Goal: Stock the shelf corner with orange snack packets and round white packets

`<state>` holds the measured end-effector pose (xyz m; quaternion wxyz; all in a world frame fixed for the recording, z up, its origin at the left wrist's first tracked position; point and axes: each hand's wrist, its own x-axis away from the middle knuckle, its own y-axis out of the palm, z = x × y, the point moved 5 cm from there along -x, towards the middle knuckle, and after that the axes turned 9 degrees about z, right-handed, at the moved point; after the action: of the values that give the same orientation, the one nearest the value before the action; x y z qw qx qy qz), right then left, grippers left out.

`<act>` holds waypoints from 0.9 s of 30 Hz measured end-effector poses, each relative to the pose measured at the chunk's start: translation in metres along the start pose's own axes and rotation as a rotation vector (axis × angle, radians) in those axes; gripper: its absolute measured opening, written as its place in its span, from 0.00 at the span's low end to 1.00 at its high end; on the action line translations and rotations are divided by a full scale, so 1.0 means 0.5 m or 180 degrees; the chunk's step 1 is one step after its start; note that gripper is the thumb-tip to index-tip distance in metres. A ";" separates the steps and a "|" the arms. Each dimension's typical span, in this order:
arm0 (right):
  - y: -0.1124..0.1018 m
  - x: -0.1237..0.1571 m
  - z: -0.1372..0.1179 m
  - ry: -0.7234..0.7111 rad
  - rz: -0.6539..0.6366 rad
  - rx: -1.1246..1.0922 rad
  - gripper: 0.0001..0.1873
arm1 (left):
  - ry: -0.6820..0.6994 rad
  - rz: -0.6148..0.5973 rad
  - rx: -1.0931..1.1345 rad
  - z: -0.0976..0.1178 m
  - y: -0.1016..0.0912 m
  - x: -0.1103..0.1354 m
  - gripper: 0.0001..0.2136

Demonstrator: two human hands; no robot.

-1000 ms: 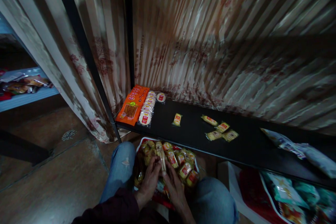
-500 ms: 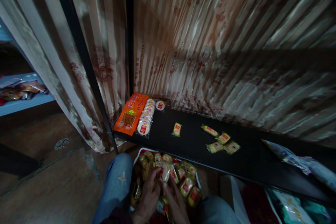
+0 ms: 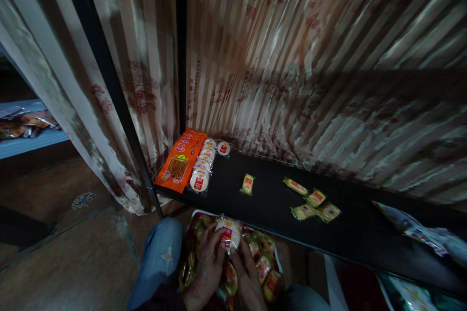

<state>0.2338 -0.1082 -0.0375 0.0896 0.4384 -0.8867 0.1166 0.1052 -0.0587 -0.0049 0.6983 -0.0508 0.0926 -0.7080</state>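
Observation:
A round white wrapped cake with a red label is between my two hands, above a white-rimmed basket full of wrapped snacks. My left hand grips its left side, fingertips over the front. At its lower right edge, my right hand holds it with the fingers. On the black shelf ahead, a row of similar round white cakes lies overlapped, beside orange snack packets. One more round cake sits alone at the back.
One small yellow packet and a cluster of several yellow packets lie on the shelf. Blue-white bags are at its right. A black post stands at the left, and curtains hang behind. My knee is left of the basket.
The round white cake has risen out of the basket's contents and now faces up between my hands. My view has shifted slightly.

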 end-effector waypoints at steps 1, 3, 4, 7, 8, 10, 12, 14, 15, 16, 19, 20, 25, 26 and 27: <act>0.001 -0.008 -0.004 -0.0044 0.0023 -0.0004 0.40 | 0.0033 0.0017 0.0023 0.002 0.001 -0.006 0.16; 0.005 -0.024 -0.015 -0.0147 0.0001 -0.0019 0.39 | 0.0101 0.0025 0.0079 0.008 0.002 -0.019 0.16; 0.008 -0.031 -0.022 -0.0208 -0.0042 -0.0029 0.39 | 0.0123 0.0032 0.0095 0.011 0.003 -0.026 0.17; 0.016 -0.051 -0.044 -0.0322 -0.0098 -0.0015 0.36 | 0.0142 0.0061 0.0084 0.017 0.005 -0.046 0.18; 0.018 -0.056 -0.049 -0.0320 -0.0088 -0.0011 0.35 | 0.0157 0.0063 0.0076 0.018 0.007 -0.053 0.18; 0.025 -0.068 -0.055 -0.0235 -0.0083 -0.0041 0.34 | 0.0196 0.0133 0.0047 0.022 0.008 -0.067 0.18; 0.032 -0.078 -0.062 -0.0193 -0.0099 -0.0203 0.33 | 0.0244 0.0192 -0.0004 0.026 0.008 -0.080 0.18; 0.040 -0.089 -0.068 -0.0198 -0.0129 -0.0337 0.32 | 0.0301 0.0233 -0.0034 0.031 0.009 -0.092 0.18; 0.044 -0.093 -0.071 -0.0218 -0.0142 -0.0341 0.32 | 0.0324 0.0249 -0.0034 0.034 0.009 -0.097 0.19; 0.046 -0.098 -0.074 -0.0253 -0.0142 -0.0300 0.31 | 0.0334 0.0265 -0.0027 0.036 0.009 -0.102 0.19; 0.047 -0.113 -0.084 -0.0473 0.0005 -0.0010 0.29 | 0.0322 0.0296 0.0021 0.040 0.010 -0.116 0.21; 0.045 -0.117 -0.087 -0.0565 0.0086 0.0109 0.28 | 0.0320 0.0309 0.0028 0.041 0.011 -0.120 0.22; 0.045 -0.135 -0.096 -0.0761 0.0271 0.0364 0.26 | 0.0332 0.0385 -0.0125 0.044 0.016 -0.138 0.21; 0.047 -0.139 -0.096 -0.0733 0.0245 0.0314 0.27 | 0.0326 0.0388 -0.0154 0.044 0.018 -0.142 0.21; 0.049 -0.143 -0.097 -0.0710 0.0228 0.0261 0.28 | 0.0318 0.0388 -0.0167 0.044 0.019 -0.146 0.21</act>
<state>0.2599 -0.0257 -0.0129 -0.0318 0.4200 -0.9007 0.1063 0.1204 0.0126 0.0187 0.7331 -0.0280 0.1487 -0.6631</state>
